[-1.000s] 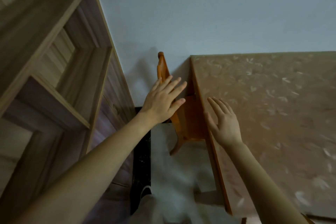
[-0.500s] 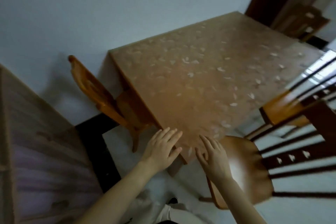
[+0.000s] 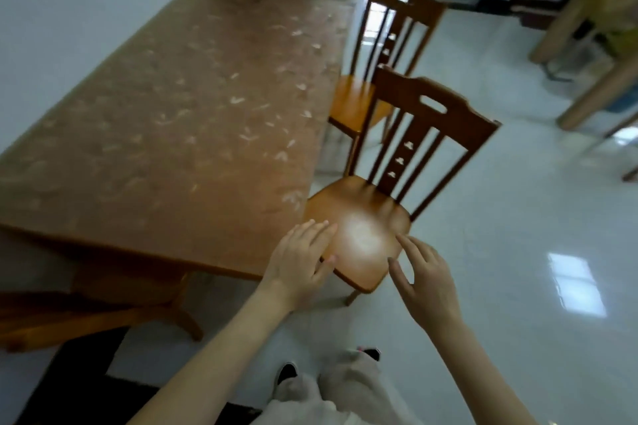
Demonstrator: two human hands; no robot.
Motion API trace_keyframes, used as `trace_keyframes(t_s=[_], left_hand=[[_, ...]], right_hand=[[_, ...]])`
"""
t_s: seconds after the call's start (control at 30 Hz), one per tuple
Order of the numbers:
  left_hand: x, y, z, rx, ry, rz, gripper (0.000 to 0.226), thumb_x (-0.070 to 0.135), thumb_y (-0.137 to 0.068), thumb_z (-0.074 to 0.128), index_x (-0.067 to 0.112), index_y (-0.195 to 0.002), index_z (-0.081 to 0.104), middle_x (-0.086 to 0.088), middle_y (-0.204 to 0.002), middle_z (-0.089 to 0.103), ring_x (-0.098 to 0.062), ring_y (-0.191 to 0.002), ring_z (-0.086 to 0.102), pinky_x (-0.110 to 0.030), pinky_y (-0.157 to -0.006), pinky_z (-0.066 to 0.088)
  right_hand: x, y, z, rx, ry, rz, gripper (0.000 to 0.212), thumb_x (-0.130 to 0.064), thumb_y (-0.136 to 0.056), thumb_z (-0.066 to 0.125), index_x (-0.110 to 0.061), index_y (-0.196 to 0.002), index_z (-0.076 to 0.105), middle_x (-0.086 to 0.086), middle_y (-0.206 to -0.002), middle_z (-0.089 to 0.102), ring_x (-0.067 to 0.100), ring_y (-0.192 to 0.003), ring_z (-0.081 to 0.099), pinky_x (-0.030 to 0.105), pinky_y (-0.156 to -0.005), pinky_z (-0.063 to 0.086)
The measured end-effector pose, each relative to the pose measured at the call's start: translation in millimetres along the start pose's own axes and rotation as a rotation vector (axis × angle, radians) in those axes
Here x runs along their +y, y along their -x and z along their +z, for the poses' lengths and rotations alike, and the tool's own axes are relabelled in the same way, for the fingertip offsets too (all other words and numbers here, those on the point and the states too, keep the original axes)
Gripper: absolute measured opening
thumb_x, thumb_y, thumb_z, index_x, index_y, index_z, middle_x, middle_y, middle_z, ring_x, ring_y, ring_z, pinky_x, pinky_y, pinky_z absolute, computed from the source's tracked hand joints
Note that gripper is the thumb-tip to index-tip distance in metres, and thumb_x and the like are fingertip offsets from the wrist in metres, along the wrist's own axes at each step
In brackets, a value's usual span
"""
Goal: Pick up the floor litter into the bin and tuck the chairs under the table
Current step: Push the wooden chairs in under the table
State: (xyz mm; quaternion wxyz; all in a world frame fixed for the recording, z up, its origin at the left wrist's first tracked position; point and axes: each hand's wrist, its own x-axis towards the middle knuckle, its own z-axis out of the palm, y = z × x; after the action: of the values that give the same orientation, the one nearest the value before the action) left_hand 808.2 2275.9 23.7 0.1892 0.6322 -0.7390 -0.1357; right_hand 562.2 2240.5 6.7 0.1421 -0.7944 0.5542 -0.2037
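Standing pulled out at the table's long side, near corner, the slat-backed orange-brown wooden chair (image 3: 376,217) has only its seat's front edge beside the table edge. Judged rigid, moderately heavy, glossy seat likely slippery; best grip is the top rail with cut-out handle, or the seat sides. Left hand (image 3: 300,259) and right hand (image 3: 423,281) hover over the seat's near edge, fingers spread, holding nothing. Brown floral-covered table (image 3: 172,121) alongside; second matching chair (image 3: 376,79) beyond, also untucked. White tiled floor (image 3: 518,252): no litter visible.

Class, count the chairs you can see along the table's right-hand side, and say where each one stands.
2. The near chair stands by the table corner, before both hands; the far chair stands behind it. Others may be hidden.
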Motion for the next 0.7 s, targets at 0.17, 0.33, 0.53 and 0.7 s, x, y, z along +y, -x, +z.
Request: trace_keyframes(t_s=[0.17, 0.33, 0.53, 0.7], left_hand=[[60.1, -30.7, 28.2, -0.084, 0.014, 0.150, 0.054, 0.045, -0.097, 0.032, 0.014, -0.137, 0.050, -0.007, -0.137, 0.055, -0.027, -0.130, 0.046, -0.041, -0.109, 0.033], [136.2, -62.7, 78.2, -0.135, 0.002, 0.232, 0.050, 0.043, -0.096, 0.034, 0.014, -0.130, 0.057, -0.006, -0.129, 0.061, -0.025, -0.120, 0.055, -0.037, -0.104, 0.037], [245.6, -122.2, 164.2, -0.236, 0.038, 0.292, 0.061, 0.055, -0.097, 0.021, 0.021, -0.139, 0.048, 0.002, -0.141, 0.050, -0.017, -0.133, 0.041, -0.034, -0.112, 0.030], [340.1, -176.7, 189.1, -0.221, 0.079, 0.382, 0.064, 0.055, -0.097, 0.020, 0.016, -0.137, 0.050, -0.001, -0.137, 0.054, -0.020, -0.128, 0.046, -0.039, -0.108, 0.037]], right_hand=[[49.8, 37.0, -32.1, 0.122, -0.003, 0.133, 0.051, -0.044, -0.095, 0.043, -0.010, -0.129, 0.060, 0.005, -0.123, 0.065, 0.023, -0.113, 0.060, 0.036, -0.095, 0.046], [133.5, 64.5, -63.5, 0.166, 0.002, 0.235, 0.052, -0.043, -0.094, 0.044, -0.009, -0.128, 0.062, 0.004, -0.123, 0.066, 0.023, -0.112, 0.061, 0.032, -0.096, 0.043], [251.7, 92.4, -132.4, 0.219, 0.052, 0.289, 0.049, -0.042, -0.093, 0.046, -0.010, -0.127, 0.062, 0.004, -0.121, 0.066, 0.025, -0.110, 0.062, 0.038, -0.095, 0.049], [332.3, 105.0, -195.1, 0.284, 0.094, 0.357, 0.049, -0.041, -0.093, 0.046, -0.009, -0.126, 0.063, 0.006, -0.119, 0.067, 0.026, -0.109, 0.062, 0.041, -0.094, 0.050]])
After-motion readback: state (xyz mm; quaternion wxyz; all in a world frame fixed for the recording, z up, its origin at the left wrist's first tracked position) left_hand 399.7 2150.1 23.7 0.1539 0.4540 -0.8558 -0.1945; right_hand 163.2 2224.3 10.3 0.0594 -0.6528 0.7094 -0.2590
